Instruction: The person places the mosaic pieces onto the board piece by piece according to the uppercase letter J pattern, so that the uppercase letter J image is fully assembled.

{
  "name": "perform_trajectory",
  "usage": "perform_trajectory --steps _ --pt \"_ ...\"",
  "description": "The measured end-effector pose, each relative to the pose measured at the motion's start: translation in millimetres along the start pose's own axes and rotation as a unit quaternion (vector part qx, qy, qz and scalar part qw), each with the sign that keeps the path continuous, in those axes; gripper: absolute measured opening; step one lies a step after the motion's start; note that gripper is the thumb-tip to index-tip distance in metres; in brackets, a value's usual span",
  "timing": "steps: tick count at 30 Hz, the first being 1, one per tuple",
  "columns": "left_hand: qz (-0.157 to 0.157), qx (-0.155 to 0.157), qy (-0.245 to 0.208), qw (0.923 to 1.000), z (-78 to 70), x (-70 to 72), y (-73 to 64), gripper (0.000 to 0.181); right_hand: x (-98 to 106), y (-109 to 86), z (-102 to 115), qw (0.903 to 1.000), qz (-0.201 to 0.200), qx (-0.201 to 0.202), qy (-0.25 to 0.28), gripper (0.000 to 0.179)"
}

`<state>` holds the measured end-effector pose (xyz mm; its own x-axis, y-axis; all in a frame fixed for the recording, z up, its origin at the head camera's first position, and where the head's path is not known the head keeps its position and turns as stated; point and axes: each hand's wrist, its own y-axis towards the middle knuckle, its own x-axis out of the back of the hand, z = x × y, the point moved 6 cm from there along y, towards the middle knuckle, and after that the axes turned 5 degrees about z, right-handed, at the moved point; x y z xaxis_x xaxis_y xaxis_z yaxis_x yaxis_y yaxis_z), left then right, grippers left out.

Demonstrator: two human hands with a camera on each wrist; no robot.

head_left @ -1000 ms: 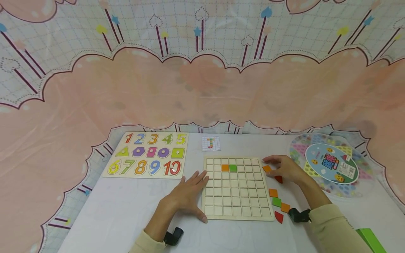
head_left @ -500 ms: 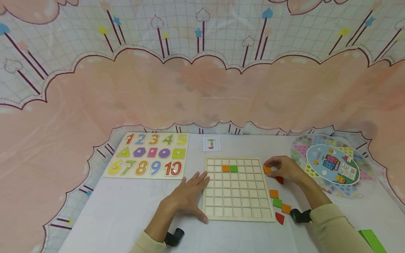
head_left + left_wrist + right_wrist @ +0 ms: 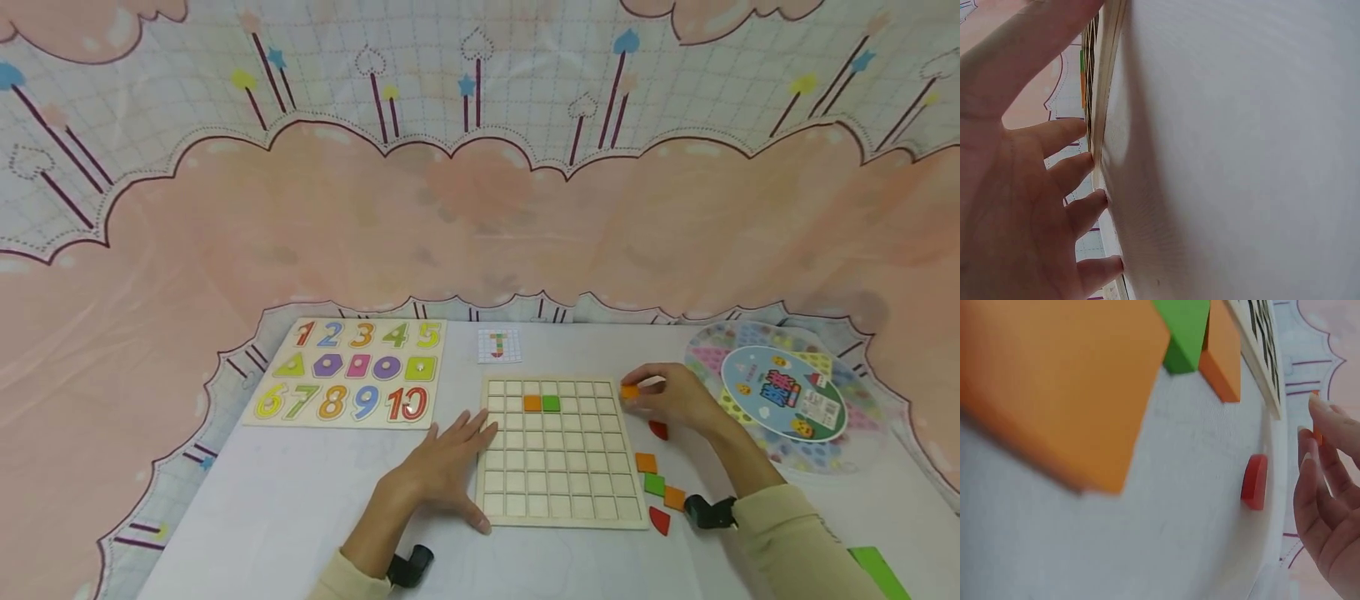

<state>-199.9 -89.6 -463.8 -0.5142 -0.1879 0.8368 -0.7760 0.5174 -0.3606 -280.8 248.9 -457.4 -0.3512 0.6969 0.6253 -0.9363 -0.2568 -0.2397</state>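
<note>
A wooden grid board [image 3: 555, 483] lies mid-table. One orange square tile [image 3: 532, 403] and one green square tile [image 3: 551, 403] sit side by side in its second row. My left hand [image 3: 438, 467] rests at the board's left edge, fingers spread and thumb near the lower corner; the left wrist view shows fingertips [image 3: 1100, 199] along that side. Just off the upper right edge, my right hand [image 3: 671, 398] pinches another orange square tile [image 3: 629, 391] between thumb and fingers. In the right wrist view this orange tile [image 3: 1317, 436] shows edge-on, raised off the table.
Right of the board lie red quarter-round pieces [image 3: 659, 522], orange tiles [image 3: 646, 462] and a green tile [image 3: 654, 484]. A pattern card [image 3: 498, 345] lies behind it. A number puzzle [image 3: 345, 383] is at left, a round labelled package [image 3: 783, 393] at right, a green object [image 3: 879, 573] front right.
My right hand has picked up the orange tile from beside the board and raised it slightly. The left hand has stayed in place. The head view has shifted a little.
</note>
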Motion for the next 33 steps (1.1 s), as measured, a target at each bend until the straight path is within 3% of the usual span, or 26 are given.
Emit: perform_trajectory --steps 8,19,33 --pt "-0.002 0.000 -0.007 1.0000 2.4 -5.7 -4.9 0.129 -16.6 7.3 5.4 0.9996 0.009 -0.017 0.023 0.029" --pt "-0.009 -0.009 -0.005 0.9999 0.5 -4.3 -5.0 0.128 -33.6 14.4 23.4 0.9974 0.026 0.021 0.064 0.033" --pt "-0.009 -0.009 0.004 0.9999 0.0 -1.0 -0.8 0.128 -52.6 27.9 50.0 0.9982 0.027 0.036 0.038 0.027"
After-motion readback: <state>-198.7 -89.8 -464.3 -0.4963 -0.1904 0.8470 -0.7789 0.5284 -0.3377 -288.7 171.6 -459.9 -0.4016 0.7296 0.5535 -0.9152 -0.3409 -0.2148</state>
